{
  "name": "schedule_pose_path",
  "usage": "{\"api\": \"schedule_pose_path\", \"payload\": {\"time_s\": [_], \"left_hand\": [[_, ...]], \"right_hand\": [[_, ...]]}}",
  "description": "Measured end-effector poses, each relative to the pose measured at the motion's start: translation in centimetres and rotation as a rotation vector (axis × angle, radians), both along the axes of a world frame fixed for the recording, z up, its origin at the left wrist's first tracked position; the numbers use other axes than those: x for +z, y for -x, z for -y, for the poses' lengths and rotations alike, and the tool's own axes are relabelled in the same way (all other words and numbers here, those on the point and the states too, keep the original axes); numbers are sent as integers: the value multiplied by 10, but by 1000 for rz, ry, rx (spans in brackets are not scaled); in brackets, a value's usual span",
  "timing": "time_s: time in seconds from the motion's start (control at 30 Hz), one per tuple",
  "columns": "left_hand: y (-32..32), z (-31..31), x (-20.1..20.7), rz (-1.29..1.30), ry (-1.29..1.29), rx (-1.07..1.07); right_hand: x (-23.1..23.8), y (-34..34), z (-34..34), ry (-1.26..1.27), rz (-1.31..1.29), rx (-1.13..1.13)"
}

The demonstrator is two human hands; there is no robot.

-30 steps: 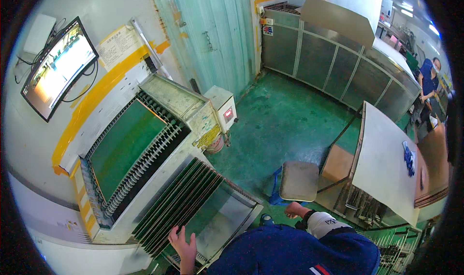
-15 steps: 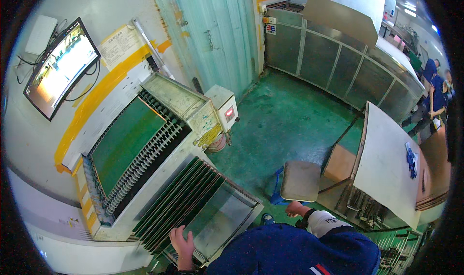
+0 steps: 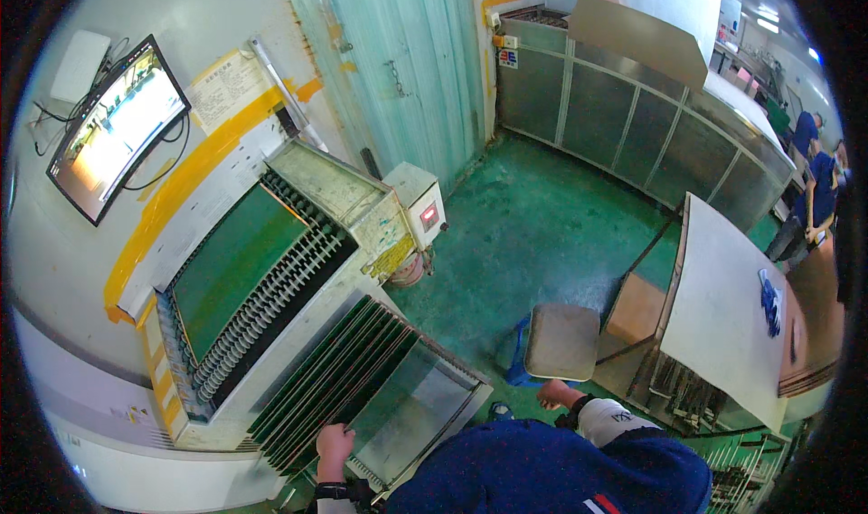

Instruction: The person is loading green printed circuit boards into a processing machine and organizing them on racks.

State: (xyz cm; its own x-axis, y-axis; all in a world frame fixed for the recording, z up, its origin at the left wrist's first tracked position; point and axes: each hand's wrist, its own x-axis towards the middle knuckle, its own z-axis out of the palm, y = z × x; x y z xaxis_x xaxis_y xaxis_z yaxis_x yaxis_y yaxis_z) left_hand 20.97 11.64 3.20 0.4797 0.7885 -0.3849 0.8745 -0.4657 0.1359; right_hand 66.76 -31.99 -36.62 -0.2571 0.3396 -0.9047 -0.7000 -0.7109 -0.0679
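My left hand (image 3: 335, 443) is closed, its fingers curled down at the near edge of a slotted rack (image 3: 470, 395). It is beside the last of several green panels (image 3: 330, 383) with copper-coloured edges, which stand on edge in the rack. What the fingers hold, if anything, is hidden. My right hand (image 3: 559, 394) is curled into a fist in front of my body, close to a stool (image 3: 561, 340) with a brown seat, and nothing shows in it. A larger green panel (image 3: 240, 270) lies flat on the rollers of a machine (image 3: 339, 188) beyond the rack.
On the left wall hangs a lit screen (image 3: 122, 130). A small control box (image 3: 418, 202) with a red display sits at the machine's corner. To the right stands a table (image 3: 723, 311) with a blue-and-white cloth (image 3: 770, 302). Other people (image 3: 818, 188) are at the far right.
My left hand has gone from open, fingers spread, to closed at the rack's near edge. My right hand has barely moved. The people at the far right have shifted slightly.
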Motion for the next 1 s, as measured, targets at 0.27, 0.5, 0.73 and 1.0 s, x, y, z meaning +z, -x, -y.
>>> {"api": "schedule_pose_path", "payload": {"time_s": [0.27, 0.5, 0.73, 1.0], "left_hand": [[24, 16, 1, 38, -182, 51], [14, 24, 15, -26, -134, 115], [15, 25, 16, 2, -147, 135], [10, 26, 24, -21, -122, 146]], "right_hand": [[37, 27, -31, -195, 270, 164], [90, 44, -48, -129, 558, 378], [127, 52, -65, -80, 681, 538], [157, 60, -61, -110, 708, 503]]}}
